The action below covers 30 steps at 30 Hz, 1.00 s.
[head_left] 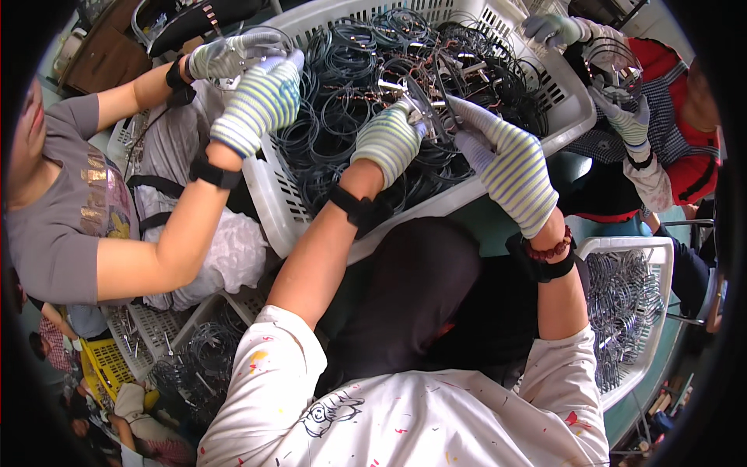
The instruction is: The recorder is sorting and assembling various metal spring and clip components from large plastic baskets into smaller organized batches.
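Note:
My left hand [387, 142], in a striped knit glove, is closed on a small silver metal piece [419, 115] with a dark flat strip rising from it. Close by on the right, my right hand [510, 167] wears the same kind of glove. Its fingers point inward and come together near a dark narrow strip [447, 86]; the exact grip is hard to make out. Both hands are over the near side of a white plastic crate [577, 117], heaped with coiled dark cables [334, 109] that carry metal ends and some copper-coloured parts.
A co-worker at the left holds looped wire in gloved hands [261, 105] over the crate's edge. Across on the right, another person's gloved hand [629, 121] holds a coil. A second white crate [661, 272] with metal-ended pieces stands right; a yellow crate [105, 366] lies lower left.

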Motion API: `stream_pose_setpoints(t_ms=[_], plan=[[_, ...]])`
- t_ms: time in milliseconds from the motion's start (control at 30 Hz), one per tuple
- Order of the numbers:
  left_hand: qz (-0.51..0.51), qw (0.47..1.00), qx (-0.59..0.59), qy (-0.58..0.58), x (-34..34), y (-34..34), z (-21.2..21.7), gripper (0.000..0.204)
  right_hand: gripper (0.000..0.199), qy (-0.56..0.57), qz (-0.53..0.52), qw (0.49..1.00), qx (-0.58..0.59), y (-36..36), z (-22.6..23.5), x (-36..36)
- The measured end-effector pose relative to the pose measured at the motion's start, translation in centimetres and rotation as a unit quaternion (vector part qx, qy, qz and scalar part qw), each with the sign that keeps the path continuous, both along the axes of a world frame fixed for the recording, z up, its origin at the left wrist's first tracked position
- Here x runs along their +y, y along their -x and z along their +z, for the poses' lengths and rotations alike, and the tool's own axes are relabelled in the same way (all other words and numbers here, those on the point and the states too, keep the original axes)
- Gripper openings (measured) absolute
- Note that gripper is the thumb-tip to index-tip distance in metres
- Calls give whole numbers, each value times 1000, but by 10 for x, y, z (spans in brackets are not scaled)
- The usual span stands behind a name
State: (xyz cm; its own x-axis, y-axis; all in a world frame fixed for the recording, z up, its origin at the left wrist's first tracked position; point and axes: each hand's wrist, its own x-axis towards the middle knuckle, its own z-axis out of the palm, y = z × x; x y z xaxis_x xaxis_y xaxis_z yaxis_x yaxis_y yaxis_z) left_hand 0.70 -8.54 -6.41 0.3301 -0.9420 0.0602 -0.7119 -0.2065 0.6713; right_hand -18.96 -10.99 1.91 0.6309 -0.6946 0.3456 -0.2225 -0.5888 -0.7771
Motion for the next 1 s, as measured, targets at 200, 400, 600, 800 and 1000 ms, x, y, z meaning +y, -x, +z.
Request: stream_pose_setpoints(t_ms=[200,400,600,800,1000], plan=[[-132,955,223,146,-4,-14,-8,15,43,-151,-162,954,-200,22,25,-21],[-427,830,96,346,13,7,8,19,63,-122,-30,981,-146,19,-20,-47],[-306,670,660,-148,13,4,31,28,58,-89,-27,991,-94,22,-23,-47],[-271,628,722,-103,10,-1,22,32,45,-11,-52,996,-77,20,-16,-28],[-326,566,747,-123,13,-7,14,49,31,29,-86,995,-41,12,-21,-29]])
